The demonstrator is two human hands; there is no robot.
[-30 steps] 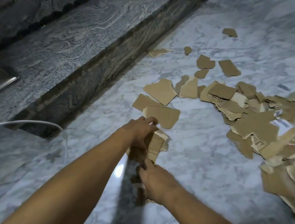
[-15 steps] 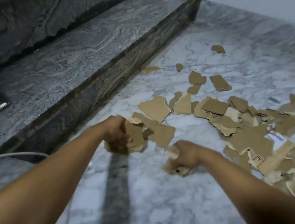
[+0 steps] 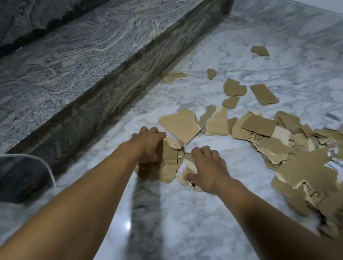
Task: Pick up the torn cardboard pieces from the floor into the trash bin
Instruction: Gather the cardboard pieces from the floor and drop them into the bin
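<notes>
Two hands on ragged brown cardboard pieces, veined marble floor.

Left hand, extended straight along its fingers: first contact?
Most likely the large flat cardboard piece lying just past the left hand, which already holds a wad of cardboard scraps. Depth is unclear; the fingers may pass above it.

Both arms reach forward over a white marble floor. The left hand is closed around a stack of torn cardboard pieces held upright, while the right hand lies spread, palm down, on a printed piece just beside that stack. A large cardboard heap lies to the right, with stray scraps beyond. A grey granite step runs along the left, and a white cable curves near it.
</notes>
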